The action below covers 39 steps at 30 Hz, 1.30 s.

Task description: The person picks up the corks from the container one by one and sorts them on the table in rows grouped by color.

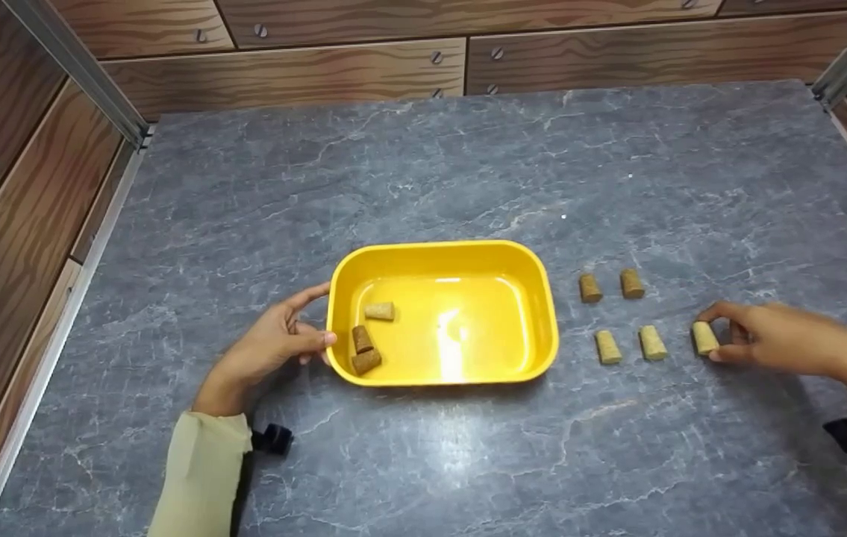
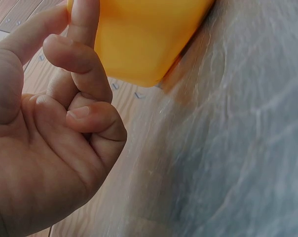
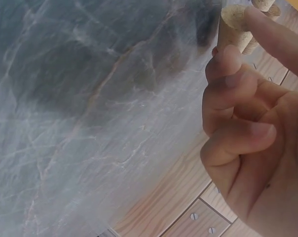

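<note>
My left hand (image 1: 266, 347) grips the left wall of a yellow plastic tub (image 1: 442, 379), thumb at the rim; in the left wrist view its lower fingers are curled beside the tub (image 2: 144, 44). Inside, at the left end, lie a light cork stopper (image 1: 379, 311) and two dark brown ones, one of them a cork stopper (image 1: 367, 362) near the front. To the right, my right hand (image 1: 781, 339) pinches a light cork stopper (image 1: 705, 338) between thumb and finger, at the table surface. The right wrist view shows the wide end of this cork (image 3: 236, 19).
Left of the held cork stand two light cork stoppers, the nearer to the tub being a pale cork (image 1: 607, 347). Behind them are two dark ones, including a brown cork (image 1: 631, 284). Wood-patterned panels (image 1: 281, 74) border the grey marbled table (image 1: 393, 179).
</note>
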Each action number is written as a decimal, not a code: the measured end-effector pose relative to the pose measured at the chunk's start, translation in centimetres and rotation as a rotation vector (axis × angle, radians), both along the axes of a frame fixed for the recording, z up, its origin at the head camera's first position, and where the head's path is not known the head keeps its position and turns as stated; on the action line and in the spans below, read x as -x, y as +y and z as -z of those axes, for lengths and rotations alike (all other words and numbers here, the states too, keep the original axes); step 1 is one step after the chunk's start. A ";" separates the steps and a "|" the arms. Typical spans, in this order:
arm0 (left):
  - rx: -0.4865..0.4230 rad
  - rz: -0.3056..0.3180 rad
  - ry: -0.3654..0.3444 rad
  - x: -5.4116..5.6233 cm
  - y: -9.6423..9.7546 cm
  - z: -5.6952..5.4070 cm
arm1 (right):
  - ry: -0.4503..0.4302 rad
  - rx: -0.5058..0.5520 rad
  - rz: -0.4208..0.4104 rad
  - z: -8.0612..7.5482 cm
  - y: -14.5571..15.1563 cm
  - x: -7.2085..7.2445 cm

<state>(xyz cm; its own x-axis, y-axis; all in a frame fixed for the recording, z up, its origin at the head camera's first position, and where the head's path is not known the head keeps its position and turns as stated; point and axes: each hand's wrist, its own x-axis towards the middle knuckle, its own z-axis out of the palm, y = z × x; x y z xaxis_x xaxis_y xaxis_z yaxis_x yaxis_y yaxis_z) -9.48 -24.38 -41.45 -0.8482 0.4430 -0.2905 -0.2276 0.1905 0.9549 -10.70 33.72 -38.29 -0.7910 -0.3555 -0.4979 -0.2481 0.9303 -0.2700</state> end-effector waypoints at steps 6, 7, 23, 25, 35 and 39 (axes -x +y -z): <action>0.002 -0.004 -0.007 -0.2 -0.1 0.0 | 0.009 0.017 0.002 0.1 -0.2 -0.3; 0.004 -0.004 -0.007 -0.2 -0.1 0.0 | 0.012 0.018 -0.001 0.0 -0.2 -0.3; -0.037 -0.013 -0.023 -0.2 0.1 -0.1 | -0.016 0.095 0.066 -1.1 -0.2 -0.6; -0.052 -0.021 -0.028 -0.2 0.2 -0.1 | 0.006 0.110 0.087 -1.6 -0.4 -0.7; -0.064 -0.044 -0.047 -0.3 0.3 0.1 | 0.058 0.188 0.079 -3.6 -2.7 -1.1; -0.068 -0.047 -0.040 -0.3 0.4 0.1 | 0.091 0.200 0.045 -4.2 -3.6 -1.2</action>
